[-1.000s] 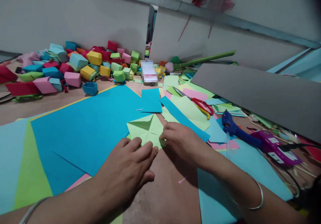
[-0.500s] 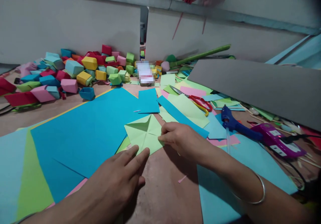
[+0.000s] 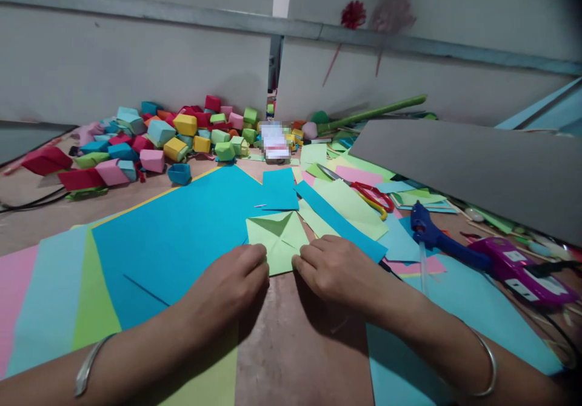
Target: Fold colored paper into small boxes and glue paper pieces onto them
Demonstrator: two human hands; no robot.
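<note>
A light green folded paper square (image 3: 279, 249) lies before me, its flaps meeting near the middle and the far flap lifted a little. My left hand (image 3: 243, 272) is closed at its near left edge, fingers curled with the tips partly hidden. On the near right corner, my right hand (image 3: 330, 269) grips the same paper between thumb and fingers. Large blue sheets (image 3: 195, 230) lie to the left, reaching up to the folded paper. Just beyond it are a small blue paper piece (image 3: 280, 189) and a long blue strip (image 3: 341, 221).
Many folded paper boxes (image 3: 185, 125) are heaped at the back left. Scissors (image 3: 370, 195) with red and yellow handles rest on paper scraps. A blue glue gun (image 3: 448, 239) and a purple device (image 3: 522, 272) lie right. A grey board (image 3: 473, 173) slants behind them.
The green paper has been turned so a straight edge faces me. My left hand has gone from flat fingers on it to curled at its left edge. The view has shifted slightly.
</note>
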